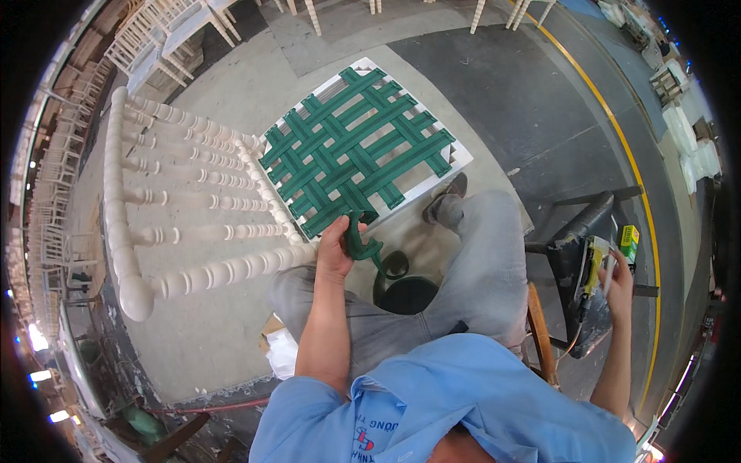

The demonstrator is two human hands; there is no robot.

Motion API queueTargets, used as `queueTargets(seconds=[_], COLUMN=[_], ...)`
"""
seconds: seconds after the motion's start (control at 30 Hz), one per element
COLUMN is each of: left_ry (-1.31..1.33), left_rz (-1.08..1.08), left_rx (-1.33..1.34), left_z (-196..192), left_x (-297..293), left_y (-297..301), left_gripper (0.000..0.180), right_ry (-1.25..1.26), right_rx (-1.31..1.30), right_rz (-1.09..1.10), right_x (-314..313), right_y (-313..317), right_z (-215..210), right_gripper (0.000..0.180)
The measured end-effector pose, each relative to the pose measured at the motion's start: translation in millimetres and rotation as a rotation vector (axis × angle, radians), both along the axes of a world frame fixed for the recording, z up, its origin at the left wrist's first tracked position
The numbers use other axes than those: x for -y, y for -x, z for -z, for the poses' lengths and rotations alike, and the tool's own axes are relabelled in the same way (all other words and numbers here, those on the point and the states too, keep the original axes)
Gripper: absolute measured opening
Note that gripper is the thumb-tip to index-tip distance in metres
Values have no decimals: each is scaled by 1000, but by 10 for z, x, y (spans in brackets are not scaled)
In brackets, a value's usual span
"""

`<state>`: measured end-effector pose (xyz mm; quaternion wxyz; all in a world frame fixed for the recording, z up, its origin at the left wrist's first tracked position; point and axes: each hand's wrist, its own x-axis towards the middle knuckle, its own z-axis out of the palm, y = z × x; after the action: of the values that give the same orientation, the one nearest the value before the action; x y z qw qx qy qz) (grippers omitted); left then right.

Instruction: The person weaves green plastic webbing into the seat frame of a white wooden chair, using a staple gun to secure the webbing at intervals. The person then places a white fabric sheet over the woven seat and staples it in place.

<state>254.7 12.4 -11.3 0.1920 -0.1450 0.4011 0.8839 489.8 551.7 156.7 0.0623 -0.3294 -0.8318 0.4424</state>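
Note:
My left hand (333, 245) is closed around the loose end of a green webbing strap (361, 241), which curls down from my fingers. Just beyond it lies the seat of a white chair, with green straps (351, 147) woven across its white frame (455, 163). The chair's turned-spindle back (116, 208) reaches out to the left. On the right, my right hand (615, 285) has its fingers around what looks like a yellow and silver staple gun (593, 266) with a thin hose, on a worn black stool (571, 255).
A small green and yellow box (629, 243) sits beside the staple gun. Between my legs there is a dark round container (409, 295). A wooden bar (540, 332) stands by my right thigh. More white chairs (174, 35) line the back and left.

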Motion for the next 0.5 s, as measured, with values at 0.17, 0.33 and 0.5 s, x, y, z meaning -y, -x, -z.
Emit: queueTargets(seconds=[0.17, 0.33, 0.5], left_ry=[-28, -30, -62], left_rz=[6, 53, -1], left_rx=[-8, -38, -2], left_z=[-17, 11, 24], left_x=[71, 76, 54], left_y=[53, 110, 99], left_gripper=[28, 26, 19], right_ry=[-483, -656, -707], right_rx=[-32, -143, -213], right_rz=[-893, -1477, -1781], right_x=[1401, 2216, 2612], right_y=[1724, 2804, 3315], right_z=[-32, 628, 952], right_gripper=[57, 51, 51])
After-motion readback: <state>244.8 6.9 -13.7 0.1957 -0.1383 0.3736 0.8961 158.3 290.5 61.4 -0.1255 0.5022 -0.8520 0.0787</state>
